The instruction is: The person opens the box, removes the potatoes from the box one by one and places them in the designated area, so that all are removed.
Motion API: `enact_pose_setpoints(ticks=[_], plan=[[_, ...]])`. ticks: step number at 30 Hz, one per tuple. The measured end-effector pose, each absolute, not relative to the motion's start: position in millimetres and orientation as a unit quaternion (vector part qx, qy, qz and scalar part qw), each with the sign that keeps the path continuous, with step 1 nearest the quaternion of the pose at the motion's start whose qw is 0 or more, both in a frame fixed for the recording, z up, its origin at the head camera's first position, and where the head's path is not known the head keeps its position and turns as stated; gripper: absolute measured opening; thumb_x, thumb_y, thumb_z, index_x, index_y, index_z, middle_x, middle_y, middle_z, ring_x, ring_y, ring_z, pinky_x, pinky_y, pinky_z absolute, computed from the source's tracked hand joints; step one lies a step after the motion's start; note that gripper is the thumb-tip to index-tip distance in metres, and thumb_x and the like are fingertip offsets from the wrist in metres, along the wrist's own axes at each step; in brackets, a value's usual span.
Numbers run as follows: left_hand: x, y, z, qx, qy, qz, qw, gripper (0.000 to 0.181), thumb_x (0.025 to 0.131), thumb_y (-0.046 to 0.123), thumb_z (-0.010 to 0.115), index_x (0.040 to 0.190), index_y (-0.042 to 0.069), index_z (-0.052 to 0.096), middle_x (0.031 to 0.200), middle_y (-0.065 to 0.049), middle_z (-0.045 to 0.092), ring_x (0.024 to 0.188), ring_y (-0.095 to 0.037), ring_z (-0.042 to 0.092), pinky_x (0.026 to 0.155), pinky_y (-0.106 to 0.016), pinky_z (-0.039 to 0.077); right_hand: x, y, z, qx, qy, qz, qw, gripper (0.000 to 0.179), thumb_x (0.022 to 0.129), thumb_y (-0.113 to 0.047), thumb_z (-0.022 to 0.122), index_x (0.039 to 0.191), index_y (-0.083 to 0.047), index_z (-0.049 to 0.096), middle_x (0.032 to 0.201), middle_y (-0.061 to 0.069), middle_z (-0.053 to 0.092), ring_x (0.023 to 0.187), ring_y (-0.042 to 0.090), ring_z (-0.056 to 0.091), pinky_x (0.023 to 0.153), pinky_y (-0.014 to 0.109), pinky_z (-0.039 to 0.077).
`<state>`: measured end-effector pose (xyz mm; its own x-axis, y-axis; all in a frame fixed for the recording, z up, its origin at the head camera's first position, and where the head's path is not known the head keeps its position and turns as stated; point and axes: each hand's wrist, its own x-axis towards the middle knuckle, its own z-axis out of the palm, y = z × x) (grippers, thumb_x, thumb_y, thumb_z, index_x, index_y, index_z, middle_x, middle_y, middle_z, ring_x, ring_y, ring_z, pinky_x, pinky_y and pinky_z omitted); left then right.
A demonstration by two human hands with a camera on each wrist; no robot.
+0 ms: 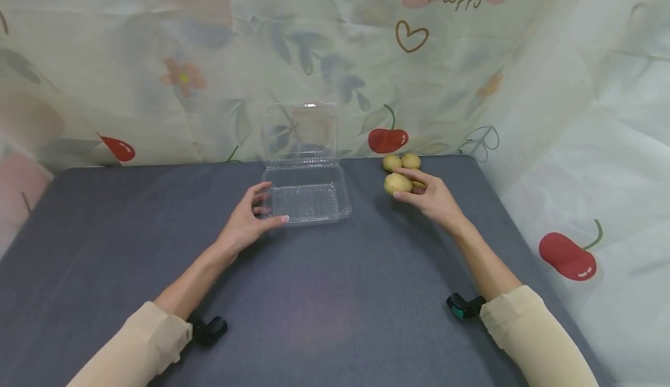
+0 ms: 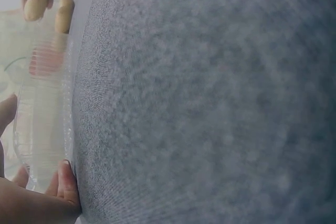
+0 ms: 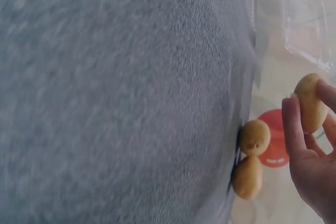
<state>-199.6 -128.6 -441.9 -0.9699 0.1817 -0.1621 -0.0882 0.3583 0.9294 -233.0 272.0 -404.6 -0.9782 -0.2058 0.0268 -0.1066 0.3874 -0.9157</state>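
Observation:
My right hand (image 1: 431,198) pinches a yellow potato (image 1: 398,184) between thumb and fingers; the right wrist view shows that potato (image 3: 311,103) raised off the table. Just behind it, two more potatoes (image 1: 411,160) sit side by side by the table's back edge. A clear plastic clamshell box (image 1: 342,198) stands in the middle with its lid (image 1: 300,134) swung up. At the box's left end, my left hand (image 1: 248,218) holds it, thumb at the front rim and fingers along the side. Its fingertips (image 2: 67,179) touch the box in the left wrist view.
A dark grey cloth (image 1: 324,294) covers the table. Behind it hangs a printed curtain (image 1: 220,84), close to the raised lid, and a pale sheet (image 1: 617,160) hangs along the right side. Black devices (image 1: 211,330) are worn at both wrists.

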Motion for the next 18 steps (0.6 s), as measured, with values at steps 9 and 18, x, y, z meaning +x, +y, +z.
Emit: enact_pose_setpoints(ticks=[9, 18], plan=[[-199.9, -127.3, -441.5, 0.027, 0.812, 0.57, 0.119, 0.091, 0.085, 0.037, 0.08, 0.157, 0.03, 0.023, 0.158, -0.012, 0.028, 0.13, -0.034, 0.043, 0.094, -0.052, 0.045, -230.3, 287.6, -405.2, -0.085, 0.861, -0.501, 0.03, 0.058, 0.089, -0.025, 0.077, 0.142, -0.012, 0.056, 0.146, 0.009, 0.051, 0.121, 0.029, 0.058, 0.084, 0.018, 0.049], [-199.2, -127.4, -441.3, 0.03, 0.811, 0.572, 0.118, 0.09, 0.086, 0.036, 0.079, 0.157, 0.029, 0.023, 0.158, -0.012, 0.028, 0.13, -0.034, 0.043, 0.094, -0.052, 0.045, -226.3, 298.0, -407.0, -0.092, 0.865, -0.493, 0.02, 0.059, 0.09, -0.024, 0.077, 0.143, -0.011, 0.055, 0.149, 0.007, 0.049, 0.125, 0.029, 0.055, 0.087, 0.015, 0.047]])
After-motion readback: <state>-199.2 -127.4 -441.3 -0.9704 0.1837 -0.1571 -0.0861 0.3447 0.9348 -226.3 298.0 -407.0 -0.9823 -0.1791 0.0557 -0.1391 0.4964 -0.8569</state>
